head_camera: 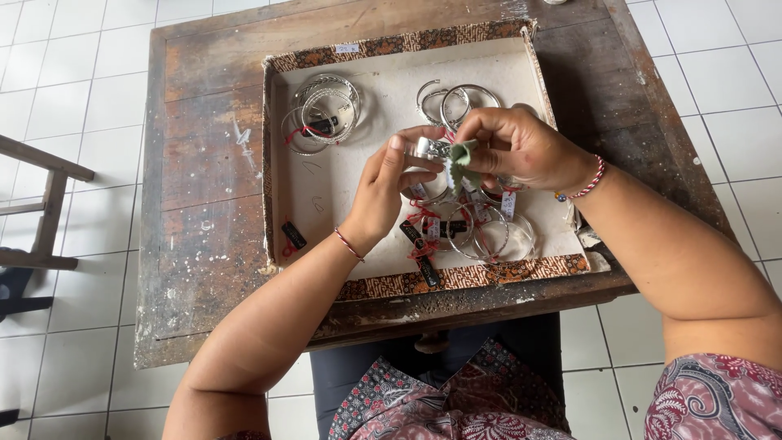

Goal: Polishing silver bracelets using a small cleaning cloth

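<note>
My left hand (389,186) grips a silver bangle (427,148) over a shallow white tray (326,195) with a brown patterned rim. My right hand (521,147) pinches a small green cloth (461,163) against the bangle. Both hands meet above the tray's middle. Under them lie several silver bangles with red strings and black tags (481,232). Another bunch of bangles (323,114) sits at the tray's far left, and two or three more bangles (456,102) rest at the far right.
The tray rests on a worn wooden table (204,187) over a white tiled floor (73,98). A loose black tag (293,237) lies in the tray's left part. A wooden chair or bench part (41,204) stands at the left. My patterned clothing (456,403) shows below.
</note>
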